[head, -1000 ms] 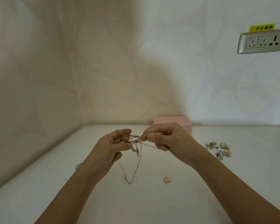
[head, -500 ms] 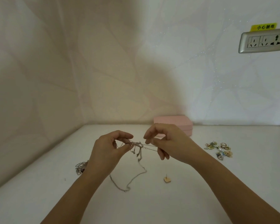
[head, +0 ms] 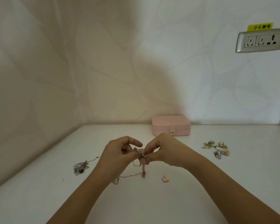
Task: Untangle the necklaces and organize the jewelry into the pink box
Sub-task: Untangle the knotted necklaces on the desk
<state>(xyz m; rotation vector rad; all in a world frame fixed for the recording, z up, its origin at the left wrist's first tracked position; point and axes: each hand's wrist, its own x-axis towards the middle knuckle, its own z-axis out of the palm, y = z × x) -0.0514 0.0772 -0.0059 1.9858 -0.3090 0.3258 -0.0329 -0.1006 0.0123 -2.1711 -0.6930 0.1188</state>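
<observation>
A tangle of thin silver necklaces (head: 141,156) is pinched between my left hand (head: 118,152) and my right hand (head: 164,150), held just above the white tabletop. Loose chain hangs from the knot and trails onto the table below my left wrist. More chain with a dark pendant (head: 80,168) lies in a heap to the left, joined to the held part by a thin strand. The pink box (head: 170,125) stands closed with its snap tab fastened, at the back against the wall.
A pile of several gold and silver earrings (head: 217,148) lies on the right of the white table (head: 200,199). A single small stud earring (head: 165,178) lies near the middle. Walls close off the left and back; a wall socket (head: 260,40) sits top right.
Both hands have sunk lower towards the table and drawn closer together around the knot. The hanging chain now lies slack on the surface, and the heap on the left has come into view.
</observation>
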